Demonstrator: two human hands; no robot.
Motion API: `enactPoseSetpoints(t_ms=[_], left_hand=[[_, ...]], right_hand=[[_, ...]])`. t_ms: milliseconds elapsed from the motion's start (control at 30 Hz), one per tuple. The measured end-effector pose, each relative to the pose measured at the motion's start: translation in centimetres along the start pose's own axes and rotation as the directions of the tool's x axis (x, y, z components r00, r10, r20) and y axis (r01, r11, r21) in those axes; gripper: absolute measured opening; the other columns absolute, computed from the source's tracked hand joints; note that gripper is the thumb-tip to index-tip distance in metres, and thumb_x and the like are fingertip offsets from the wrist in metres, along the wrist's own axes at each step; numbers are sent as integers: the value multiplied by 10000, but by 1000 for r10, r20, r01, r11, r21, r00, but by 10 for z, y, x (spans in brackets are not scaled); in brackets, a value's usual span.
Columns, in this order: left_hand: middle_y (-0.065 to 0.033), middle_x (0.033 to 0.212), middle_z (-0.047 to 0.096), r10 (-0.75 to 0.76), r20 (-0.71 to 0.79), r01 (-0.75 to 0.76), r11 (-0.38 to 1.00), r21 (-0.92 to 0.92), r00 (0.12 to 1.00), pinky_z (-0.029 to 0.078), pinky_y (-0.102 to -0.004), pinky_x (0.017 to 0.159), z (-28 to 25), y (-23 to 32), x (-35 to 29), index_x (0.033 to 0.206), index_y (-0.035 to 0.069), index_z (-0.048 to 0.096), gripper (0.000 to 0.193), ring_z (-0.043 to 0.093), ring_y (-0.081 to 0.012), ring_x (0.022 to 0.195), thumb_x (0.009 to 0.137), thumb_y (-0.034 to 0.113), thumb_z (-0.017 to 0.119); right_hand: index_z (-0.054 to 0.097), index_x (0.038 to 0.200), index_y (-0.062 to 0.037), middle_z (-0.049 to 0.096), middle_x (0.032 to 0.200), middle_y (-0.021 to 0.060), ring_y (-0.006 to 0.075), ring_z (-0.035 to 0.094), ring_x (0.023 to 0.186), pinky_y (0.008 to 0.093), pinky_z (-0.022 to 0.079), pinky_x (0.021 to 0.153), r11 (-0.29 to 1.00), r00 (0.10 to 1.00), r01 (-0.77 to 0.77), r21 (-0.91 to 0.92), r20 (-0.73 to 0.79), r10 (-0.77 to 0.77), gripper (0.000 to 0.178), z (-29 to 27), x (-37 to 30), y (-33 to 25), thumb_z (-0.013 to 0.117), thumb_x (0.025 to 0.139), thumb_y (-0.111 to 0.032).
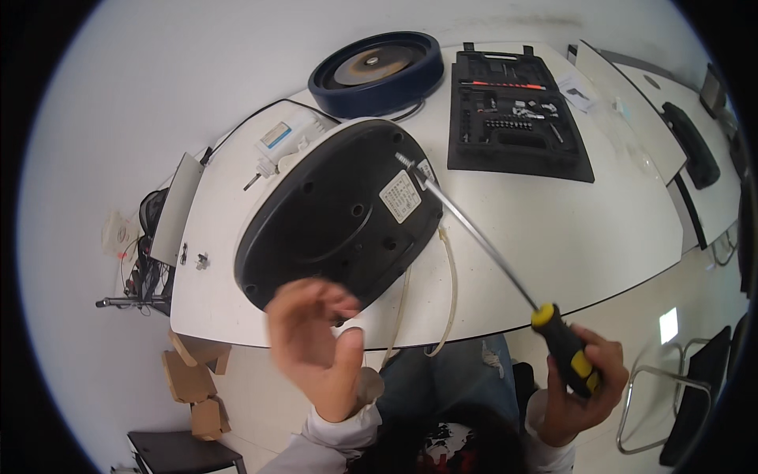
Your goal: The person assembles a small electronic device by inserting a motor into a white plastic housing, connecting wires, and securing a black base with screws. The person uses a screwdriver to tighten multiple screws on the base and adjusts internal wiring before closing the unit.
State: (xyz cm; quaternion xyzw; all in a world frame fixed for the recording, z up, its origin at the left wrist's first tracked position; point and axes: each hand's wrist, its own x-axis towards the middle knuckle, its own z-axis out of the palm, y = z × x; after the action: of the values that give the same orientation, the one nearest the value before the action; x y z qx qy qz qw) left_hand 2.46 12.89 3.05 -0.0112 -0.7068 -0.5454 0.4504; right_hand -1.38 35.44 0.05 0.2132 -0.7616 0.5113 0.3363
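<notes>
My right hand grips the black and yellow handle of a long screwdriver. The screwdriver's steel shaft reaches up and left over an oval appliance, with a screw at its tip. The appliance lies with its black underside toward me, showing recessed holes and a white label. Whether the screw touches the underside cannot be told. Near the appliance's lower edge is my left hand, slightly blurred, fingers curled and apart from the thumb, with nothing seen in it.
Behind the appliance stand a round dark blue base and a white bottle-like part. An opened black tool case lies at the back right. Pale tubes hang over the table's front edge. Small metal parts sit at left.
</notes>
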Motion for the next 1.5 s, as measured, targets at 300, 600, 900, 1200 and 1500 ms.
enactPoseSetpoints(t_ms=[300, 600, 900, 1200, 1500], left_hand=[[-139, 1175, 548, 375, 91, -247, 392, 886, 922, 415, -388, 925, -16, 3, 56, 1104, 13, 579, 390, 499, -316, 1131, 725, -1, 668], [-107, 1070, 624, 223, -17, -107, 535, 838, 975, 437, -315, 875, -22, -7, 60, 1151, 44, 591, 381, 595, -218, 960, 787, 129, 665], [-139, 1079, 599, 206, -10, -116, 593, 796, 979, 438, -340, 872, -23, -6, 62, 1140, 49, 596, 388, 570, -267, 996, 759, 48, 669], [-140, 1072, 606, 202, -18, -114, 621, 775, 979, 434, -331, 878, -24, -4, 62, 1130, 34, 602, 370, 580, -263, 986, 766, 59, 667], [-131, 1057, 619, 212, 29, -161, 636, 755, 977, 435, -327, 876, -26, -9, 67, 1114, 27, 609, 364, 589, -251, 980, 757, 57, 676]], right_hand=[[513, 1028, -68, 651, 969, 169, 226, 587, 760, 272, 464, 645, 995, 995, -2, -104, 99, 13, 470, 14, 20, 6, 765, 640, 20], [513, 1019, -74, 622, 987, 170, 254, 608, 819, 298, 522, 681, 989, 996, 28, -144, 92, -14, 480, 17, 32, 8, 769, 625, 24], [519, 1044, -76, 589, 997, 158, 262, 606, 865, 312, 528, 698, 984, 994, 59, -167, 105, -42, 504, 21, 38, 0, 766, 621, 42], [540, 1040, -75, 558, 1021, 149, 255, 594, 843, 301, 519, 694, 948, 976, 189, -254, 153, -154, 478, 20, 63, -15, 754, 634, 58], [613, 1058, -43, 562, 885, 107, 221, 567, 793, 288, 463, 617, 897, 953, 238, -373, 266, -142, 468, 6, 90, -38, 782, 623, -82]])
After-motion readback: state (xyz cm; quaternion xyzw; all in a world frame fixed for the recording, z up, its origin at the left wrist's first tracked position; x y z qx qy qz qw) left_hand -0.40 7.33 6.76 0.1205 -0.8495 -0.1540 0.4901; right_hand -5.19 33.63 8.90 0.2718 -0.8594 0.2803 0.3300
